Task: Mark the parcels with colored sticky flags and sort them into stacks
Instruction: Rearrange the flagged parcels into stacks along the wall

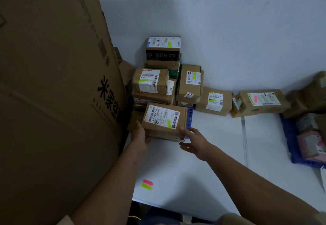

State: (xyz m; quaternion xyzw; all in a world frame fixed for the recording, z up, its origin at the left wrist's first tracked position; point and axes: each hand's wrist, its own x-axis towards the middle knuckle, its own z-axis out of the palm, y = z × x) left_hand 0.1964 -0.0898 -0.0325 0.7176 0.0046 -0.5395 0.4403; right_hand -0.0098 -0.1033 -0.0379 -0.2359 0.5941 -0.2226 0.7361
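Observation:
A brown parcel [164, 119] with a white label and a green flag lies on top of a low stack at the table's left, beside a blue crate edge [189, 119]. My left hand [140, 136] grips its left lower edge, thumb up the side and fingers beneath. My right hand [194, 141] is at its right front corner with the fingers spread and straight, the thumb touching the box. Behind stand more green-flagged parcels: a tall stack [163, 44], one [150, 81], one [191, 81] and one [214, 99]. A pink-flagged parcel [261, 101] lies further right.
A pad of pink and green sticky flags [147, 184] lies on the white table [211, 154] near its front edge. A huge cardboard box [53, 83] walls off the left. A blue crate [289, 141] with parcels sits at the right, below more brown parcels [310, 94].

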